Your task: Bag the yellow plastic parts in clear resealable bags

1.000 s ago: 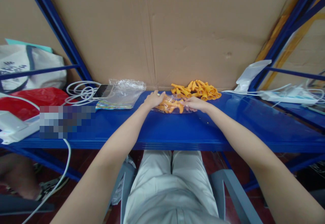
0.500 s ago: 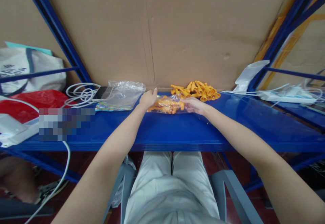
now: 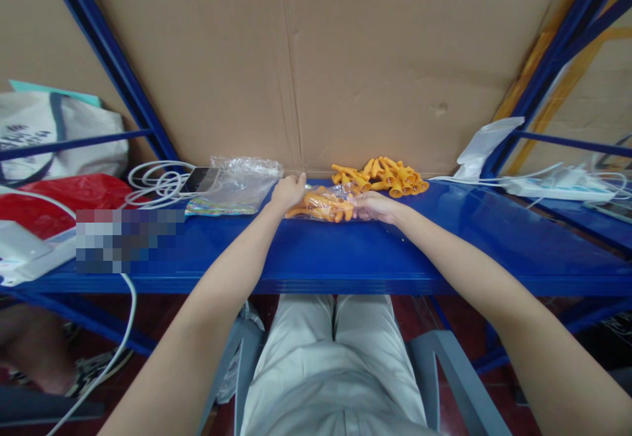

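Note:
A small clear plastic bag filled with orange plastic pieces (image 3: 323, 206) lies on the blue shelf (image 3: 345, 251). My left hand (image 3: 288, 192) grips its left end with curled fingers. My right hand (image 3: 371, 205) pinches its right end. Just behind the bag, against the cardboard wall, sits a loose heap of the same orange pieces (image 3: 382, 176).
A stack of clear plastic bags (image 3: 237, 184) lies left of my hands, beside a phone (image 3: 199, 178) and a coiled white cable (image 3: 158, 182). A red bag (image 3: 59, 195) and a white tote (image 3: 54, 133) stand far left. A white power strip (image 3: 557, 189) with cables is right.
My hands have drawn slightly closer together on the bag, and the bag has bunched up a little. Nothing else has moved.

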Demonstrator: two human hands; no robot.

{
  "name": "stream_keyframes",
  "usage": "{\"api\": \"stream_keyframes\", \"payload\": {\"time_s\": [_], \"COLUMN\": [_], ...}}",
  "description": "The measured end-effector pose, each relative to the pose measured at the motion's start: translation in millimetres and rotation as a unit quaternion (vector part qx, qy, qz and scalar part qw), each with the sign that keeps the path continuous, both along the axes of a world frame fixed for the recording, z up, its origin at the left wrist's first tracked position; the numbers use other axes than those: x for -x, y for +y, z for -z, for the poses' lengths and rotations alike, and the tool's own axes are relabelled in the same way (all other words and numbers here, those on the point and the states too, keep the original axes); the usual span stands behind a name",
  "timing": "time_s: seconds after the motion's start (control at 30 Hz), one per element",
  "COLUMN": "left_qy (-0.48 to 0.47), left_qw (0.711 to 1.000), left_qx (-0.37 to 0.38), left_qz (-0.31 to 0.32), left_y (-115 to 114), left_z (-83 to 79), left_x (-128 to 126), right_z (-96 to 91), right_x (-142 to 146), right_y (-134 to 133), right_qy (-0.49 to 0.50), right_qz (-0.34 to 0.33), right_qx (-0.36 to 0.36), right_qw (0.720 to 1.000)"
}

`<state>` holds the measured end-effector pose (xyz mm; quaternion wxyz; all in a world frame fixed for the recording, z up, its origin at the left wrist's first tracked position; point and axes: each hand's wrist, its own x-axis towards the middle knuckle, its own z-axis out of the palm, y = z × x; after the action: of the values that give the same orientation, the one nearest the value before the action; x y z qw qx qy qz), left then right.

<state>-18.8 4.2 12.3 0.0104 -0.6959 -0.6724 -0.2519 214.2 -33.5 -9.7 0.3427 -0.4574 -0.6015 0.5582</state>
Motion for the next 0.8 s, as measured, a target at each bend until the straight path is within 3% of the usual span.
{"api": "stream_keyframes", "payload": {"time_s": [0.23, 0.57, 0.8], "left_qy": [0.008, 0.042, 0.011], "left_qw": [1.000, 0.998, 1.000], "left_qx": [0.006, 0.053, 0.014], "left_qz": [0.017, 0.013, 0.014], "left_y": [-2.4, -5.2, -1.0], "left_z": [0.0, 0.1, 1.8], "left_x": [-1.6, -4.3, 0.3], "right_z": [-1.5, -6.1, -10.2], "right_x": [0.7, 5.7, 7.9], "right_y": [-2.8, -10.3, -14.4], "right_qy": [-0.089, -0.081, -0.085], "right_qz": [-0.004, -0.018, 0.013], "right_qx": [-0.055, -0.063, -0.046], "right_qw": [0.995, 0.995, 0.995]}}
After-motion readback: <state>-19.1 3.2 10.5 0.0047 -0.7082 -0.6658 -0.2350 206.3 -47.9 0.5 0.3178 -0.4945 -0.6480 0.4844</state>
